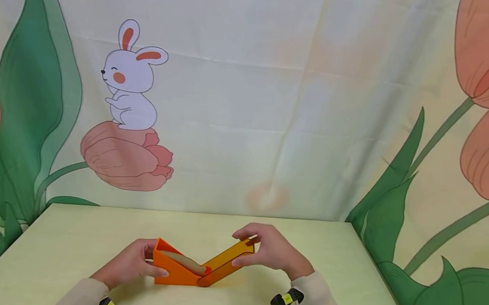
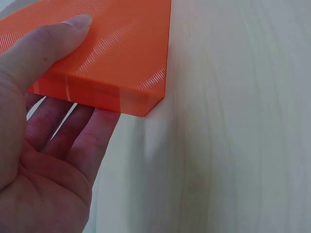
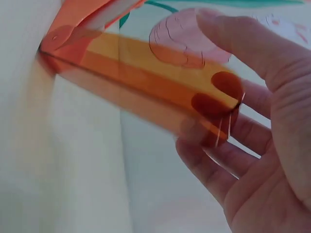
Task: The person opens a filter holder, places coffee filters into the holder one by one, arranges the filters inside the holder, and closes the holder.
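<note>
An orange wedge-shaped case [image 1: 173,271] stands on the table, its see-through orange lid [image 1: 227,262] swung out to the right on a hinge at the low end. Inside the case, a flat beige piece [image 1: 185,261] lies along the slope. My left hand [image 1: 132,262] grips the tall end of the case, thumb [image 2: 58,41] on its near side face and fingers behind the end wall. At the lid's raised free end, my right hand [image 1: 268,248] holds it between thumb and fingers; fingertips show darkly through the plastic.
A pale wooden table [image 1: 326,249] lies under the hands. Behind it hangs a cloth backdrop [image 1: 239,101] printed with a rabbit, tulips and leaves. Each wrist wears a black strap; the right one [image 1: 286,300] shows a yellow mark.
</note>
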Available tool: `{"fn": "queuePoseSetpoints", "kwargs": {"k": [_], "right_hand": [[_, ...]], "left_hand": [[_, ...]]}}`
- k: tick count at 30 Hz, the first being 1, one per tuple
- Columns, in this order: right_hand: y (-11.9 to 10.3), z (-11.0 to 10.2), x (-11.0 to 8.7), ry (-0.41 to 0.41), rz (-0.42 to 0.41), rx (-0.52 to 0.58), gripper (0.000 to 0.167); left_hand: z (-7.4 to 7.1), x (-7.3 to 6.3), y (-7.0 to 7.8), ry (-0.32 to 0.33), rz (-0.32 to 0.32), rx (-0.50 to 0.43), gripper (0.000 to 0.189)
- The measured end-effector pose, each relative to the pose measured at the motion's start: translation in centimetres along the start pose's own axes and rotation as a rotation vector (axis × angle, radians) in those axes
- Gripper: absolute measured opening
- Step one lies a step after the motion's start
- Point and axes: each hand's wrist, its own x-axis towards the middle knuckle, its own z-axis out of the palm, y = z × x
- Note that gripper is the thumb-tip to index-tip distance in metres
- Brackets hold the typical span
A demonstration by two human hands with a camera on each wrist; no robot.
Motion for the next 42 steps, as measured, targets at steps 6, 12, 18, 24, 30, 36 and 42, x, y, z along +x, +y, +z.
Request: {"fn": "queuePoseSetpoints", "kwargs": {"k": [6, 12, 18, 24, 30, 36, 42], "right_hand": [[2.5, 0.4, -1.0, 0.022, 0.035, 0.166, 0.043], [4.0, 1.0, -1.6, 0.055, 0.057, 0.360, 0.042], [4.9, 1.7, -2.1, 0.082, 0.072, 0.440, 0.041], [4.9, 2.2, -2.1, 0.132, 0.048, 0.454, 0.037], [4.4, 2.7, -1.5, 0.183, 0.000, 0.454, 0.035], [3.1, 2.8, -0.8, 0.228, -0.015, 0.467, 0.034], [2.4, 2.9, -0.3, 0.224, -0.035, 0.464, 0.035]], "left_hand": [[0.0, 0.0, 0.0, 0.000, 0.003, -0.006, 0.054], [0.0, 0.0, 0.1, 0.005, -0.001, -0.002, 0.055], [0.1, 0.0, 0.2, 0.013, -0.018, 0.009, 0.055], [0.0, -0.1, 0.2, 0.010, -0.011, 0.011, 0.055], [0.0, -0.2, 0.2, 0.010, 0.000, -0.003, 0.057], [0.1, 0.1, 0.1, 0.004, 0.013, -0.015, 0.056], [0.1, 0.2, 0.0, 0.003, 0.011, -0.010, 0.056]]}}
